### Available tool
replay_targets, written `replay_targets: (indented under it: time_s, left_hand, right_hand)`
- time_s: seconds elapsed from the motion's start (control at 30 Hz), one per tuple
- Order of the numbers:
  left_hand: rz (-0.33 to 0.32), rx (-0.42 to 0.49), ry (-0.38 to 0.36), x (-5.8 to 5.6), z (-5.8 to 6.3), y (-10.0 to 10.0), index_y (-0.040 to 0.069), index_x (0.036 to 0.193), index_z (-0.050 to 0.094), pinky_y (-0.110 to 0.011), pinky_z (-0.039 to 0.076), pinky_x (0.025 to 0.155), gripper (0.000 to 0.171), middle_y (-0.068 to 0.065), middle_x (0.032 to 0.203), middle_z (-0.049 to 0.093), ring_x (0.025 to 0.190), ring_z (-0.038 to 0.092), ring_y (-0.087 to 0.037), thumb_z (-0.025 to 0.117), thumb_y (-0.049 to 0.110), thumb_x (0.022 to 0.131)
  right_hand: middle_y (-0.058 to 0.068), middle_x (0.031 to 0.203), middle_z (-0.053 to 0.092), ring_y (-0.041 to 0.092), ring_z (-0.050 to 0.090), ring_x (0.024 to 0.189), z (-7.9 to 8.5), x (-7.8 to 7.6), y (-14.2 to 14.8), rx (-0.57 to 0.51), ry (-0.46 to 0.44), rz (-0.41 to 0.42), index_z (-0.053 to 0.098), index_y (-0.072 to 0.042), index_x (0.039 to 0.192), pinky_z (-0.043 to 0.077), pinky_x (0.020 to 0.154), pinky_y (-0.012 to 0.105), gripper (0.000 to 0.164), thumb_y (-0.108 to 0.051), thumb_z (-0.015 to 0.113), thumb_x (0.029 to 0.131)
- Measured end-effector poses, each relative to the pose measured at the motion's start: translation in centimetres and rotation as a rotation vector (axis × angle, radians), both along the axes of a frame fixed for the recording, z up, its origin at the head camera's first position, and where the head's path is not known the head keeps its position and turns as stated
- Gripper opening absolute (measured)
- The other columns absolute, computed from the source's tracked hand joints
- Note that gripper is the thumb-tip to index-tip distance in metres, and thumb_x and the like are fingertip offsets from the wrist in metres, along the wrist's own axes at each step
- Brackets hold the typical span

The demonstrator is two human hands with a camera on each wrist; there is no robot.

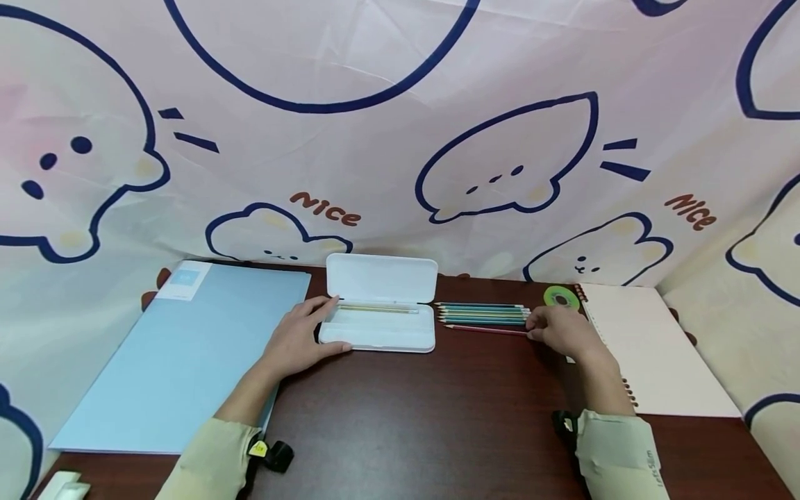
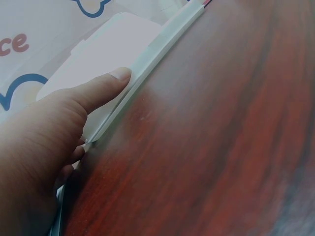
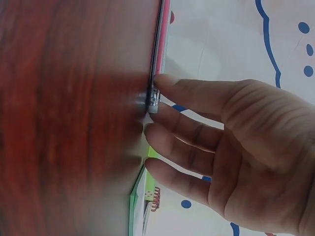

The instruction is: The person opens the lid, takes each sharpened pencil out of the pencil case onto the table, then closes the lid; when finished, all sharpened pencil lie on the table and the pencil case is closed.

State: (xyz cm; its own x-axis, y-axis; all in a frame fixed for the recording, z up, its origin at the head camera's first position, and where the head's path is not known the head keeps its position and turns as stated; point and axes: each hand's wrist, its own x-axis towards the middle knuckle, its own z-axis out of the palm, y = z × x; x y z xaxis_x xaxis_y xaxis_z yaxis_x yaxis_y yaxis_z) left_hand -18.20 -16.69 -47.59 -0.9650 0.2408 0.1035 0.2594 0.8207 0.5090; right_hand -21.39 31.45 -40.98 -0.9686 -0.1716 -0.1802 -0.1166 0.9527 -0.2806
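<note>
A white pencil case (image 1: 381, 338) lies with its lid (image 1: 382, 278) raised. Along the back of its tray rests a pale pencil (image 1: 375, 309). My left hand (image 1: 304, 337) holds the case's left end, thumb at the front rim and index finger near the hinge. Right of the case, several teal and gold pencils (image 1: 481, 314) lie side by side, tips pointing left. In front of them is a red pencil (image 1: 484, 330). My right hand (image 1: 564, 335) pinches its eraser end, and the thumb sits by the metal ferrule (image 3: 154, 96) in the right wrist view.
A green roll of tape (image 1: 561, 297) lies behind my right hand, beside a spiral notebook (image 1: 669, 354). At left is a large light-blue folder (image 1: 187, 361). A patterned cloth (image 1: 387, 160) rises behind the brown table (image 1: 425, 423). Something white (image 1: 62, 486) sits at the near left corner.
</note>
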Motion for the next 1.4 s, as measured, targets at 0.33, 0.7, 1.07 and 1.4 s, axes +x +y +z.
replay_targets:
  time_s: [0.33,0.7,1.07,1.4]
  left_hand:
    - [0.003,-0.003,0.001,0.1,0.1,0.0,0.019,0.158,0.039,-0.063,0.037,0.11,0.096,-0.015,0.156,0.043,0.139,0.044,-0.04,0.075,0.063,0.081]
    - [0.004,-0.004,-0.001,0.0,0.2,0.1,0.019,0.158,0.038,-0.063,0.037,0.111,0.097,-0.015,0.156,0.043,0.139,0.044,-0.039,0.075,0.064,0.081]
    - [-0.002,0.0,-0.008,-0.1,0.3,0.2,0.019,0.159,0.038,-0.063,0.036,0.112,0.097,-0.015,0.156,0.043,0.14,0.043,-0.039,0.075,0.064,0.081]
    - [0.002,0.007,-0.005,0.0,0.2,0.3,0.019,0.158,0.038,-0.063,0.037,0.111,0.097,-0.015,0.156,0.044,0.139,0.044,-0.04,0.076,0.063,0.081]
  right_hand:
    - [0.002,0.088,0.068,0.02,0.054,0.073,0.0,-0.1,0.0,0.031,0.032,0.001,0.07,-0.014,0.093,0.043,0.065,0.036,0.006,-0.02,0.07,0.095]
    - [0.004,0.087,0.069,0.022,0.055,0.076,0.1,-0.3,-0.1,0.044,0.059,-0.032,0.07,-0.016,0.092,0.044,0.066,0.037,0.005,-0.02,0.069,0.094]
    - [0.009,0.099,0.075,0.023,0.059,0.083,0.5,0.0,-0.5,-0.009,0.144,-0.017,0.075,-0.011,0.113,0.052,0.077,0.048,0.025,-0.028,0.064,0.1]
    - [0.012,0.109,0.075,0.024,0.064,0.089,1.1,0.3,-1.6,-0.129,0.184,0.024,0.073,-0.009,0.12,0.055,0.082,0.05,0.03,-0.03,0.059,0.103]
